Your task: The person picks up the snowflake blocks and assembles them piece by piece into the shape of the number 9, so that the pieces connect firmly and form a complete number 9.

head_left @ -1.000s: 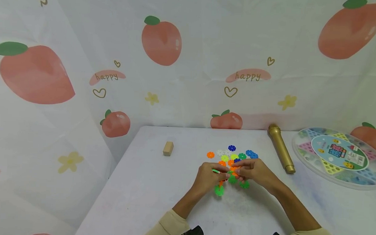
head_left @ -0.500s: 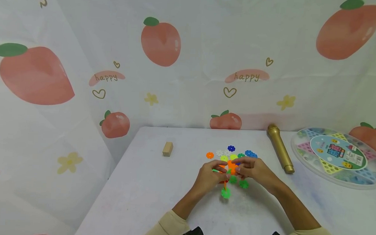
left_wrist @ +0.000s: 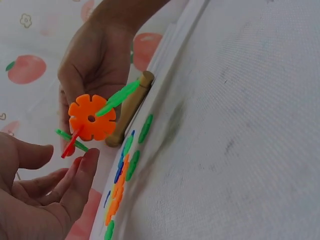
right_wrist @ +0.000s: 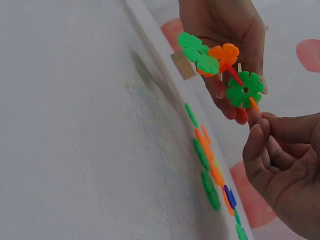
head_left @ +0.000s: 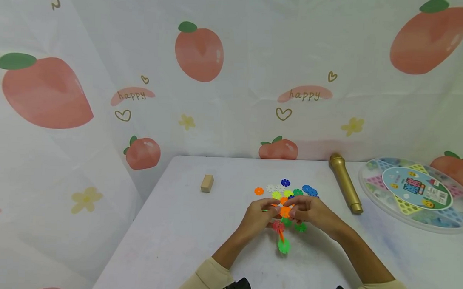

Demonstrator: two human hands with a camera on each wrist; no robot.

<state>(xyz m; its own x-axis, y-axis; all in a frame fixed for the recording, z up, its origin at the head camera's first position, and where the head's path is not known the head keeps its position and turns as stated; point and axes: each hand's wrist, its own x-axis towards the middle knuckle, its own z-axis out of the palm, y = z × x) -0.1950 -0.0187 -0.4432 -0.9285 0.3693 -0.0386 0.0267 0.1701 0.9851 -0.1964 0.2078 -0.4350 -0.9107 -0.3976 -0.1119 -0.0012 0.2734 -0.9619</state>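
Observation:
Between both hands hangs a cluster of joined plastic snowflake discs, with a green disc point(head_left: 284, 246) lowest, an orange disc point(left_wrist: 92, 117) seen edge-on in the head view, and a red disc point(head_left: 278, 226) above. My right hand point(head_left: 315, 211) pinches the edge of another orange disc point(right_wrist: 254, 104), which is slotted into a second green disc point(right_wrist: 245, 90). My left hand point(head_left: 253, 219) is at the cluster's left side. In the left wrist view its fingertips point(left_wrist: 90, 156) are at the green disc's edge, while its thumb stands apart. Some joints are hidden behind the fingers.
Loose snowflake discs, among them an orange one point(head_left: 259, 191), a dark blue one point(head_left: 285, 182) and a green one point(head_left: 300, 227), lie beyond the hands. A wooden block point(head_left: 207, 183) sits left. A gold microphone-shaped stick point(head_left: 346, 182) and a round game box point(head_left: 371, 200) lie right.
The lowest green disc has swung to the right and nearer the body. The red disc has come out from behind the left fingers. Both hands stay in nearly the same place.

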